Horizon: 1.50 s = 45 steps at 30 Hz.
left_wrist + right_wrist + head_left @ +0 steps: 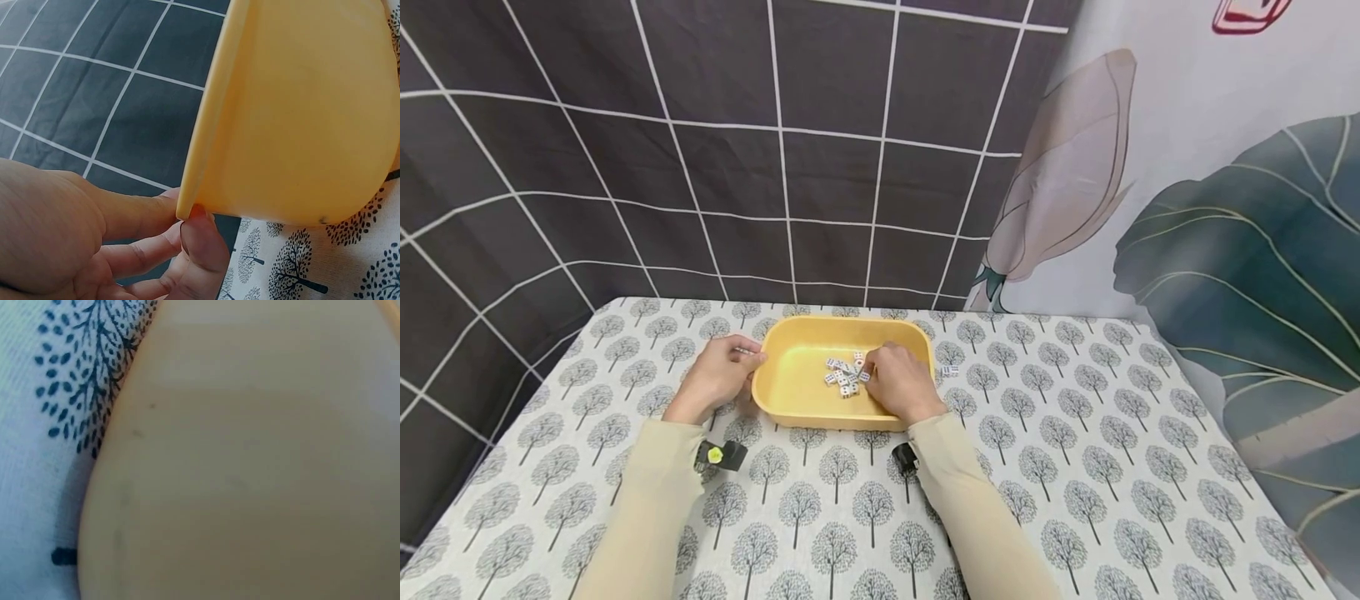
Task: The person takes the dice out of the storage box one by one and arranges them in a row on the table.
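A yellow plastic basin (797,415) stands on the table, with a small pile of white dice (846,379) on its floor. My left hand (718,371) is at the basin's left end. In the left wrist view, its thumb (203,240) and index finger pinch the basin's rim (201,144) at the corner. Inside the basin, toward its right side, my right hand (902,379) has its fingers curled and pinches a die (864,377) at the edge of the pile. Its palm side is hidden. Only the basin's outer wall (237,462) fills the right wrist view.
A few more dice (950,370) lie on the tree-print tablecloth (1045,450), just right of the basin. Behind the table hangs a dark cloth with a white grid (835,183). A flower-print curtain (1075,192) is at the right.
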Motion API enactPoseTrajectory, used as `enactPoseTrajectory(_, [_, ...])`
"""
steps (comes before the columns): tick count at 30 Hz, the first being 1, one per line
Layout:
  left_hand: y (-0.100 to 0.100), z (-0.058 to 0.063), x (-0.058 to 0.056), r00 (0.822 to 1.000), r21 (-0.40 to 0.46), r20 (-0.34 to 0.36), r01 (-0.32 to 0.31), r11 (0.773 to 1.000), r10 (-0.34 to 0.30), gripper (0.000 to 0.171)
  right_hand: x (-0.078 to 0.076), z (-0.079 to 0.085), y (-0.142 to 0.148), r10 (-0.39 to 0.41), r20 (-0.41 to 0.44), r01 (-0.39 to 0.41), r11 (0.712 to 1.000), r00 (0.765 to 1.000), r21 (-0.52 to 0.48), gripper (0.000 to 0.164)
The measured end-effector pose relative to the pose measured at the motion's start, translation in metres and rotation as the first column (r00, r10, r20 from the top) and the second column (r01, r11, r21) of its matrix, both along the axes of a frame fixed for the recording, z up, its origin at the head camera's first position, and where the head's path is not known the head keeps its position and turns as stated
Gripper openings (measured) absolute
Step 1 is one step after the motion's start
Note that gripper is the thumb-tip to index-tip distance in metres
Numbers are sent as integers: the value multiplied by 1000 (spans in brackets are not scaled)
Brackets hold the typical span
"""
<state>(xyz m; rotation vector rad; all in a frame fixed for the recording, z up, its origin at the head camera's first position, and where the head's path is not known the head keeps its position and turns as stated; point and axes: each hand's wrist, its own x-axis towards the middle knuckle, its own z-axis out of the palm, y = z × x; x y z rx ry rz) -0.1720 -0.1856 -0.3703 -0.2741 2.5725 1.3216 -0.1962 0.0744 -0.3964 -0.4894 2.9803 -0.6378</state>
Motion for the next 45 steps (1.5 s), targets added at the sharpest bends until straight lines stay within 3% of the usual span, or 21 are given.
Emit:
enactPoseTrajectory(23, [1,1,1,1000,8,1,-4,1000,4,34,4,23,10,-24,24,26,998,999,-55,21])
enactPoseTrajectory(45, [2,2,2,1000,9,-2,-2,1000,2,35,7,49,32,22,-18,-24,994,1000,-104,18])
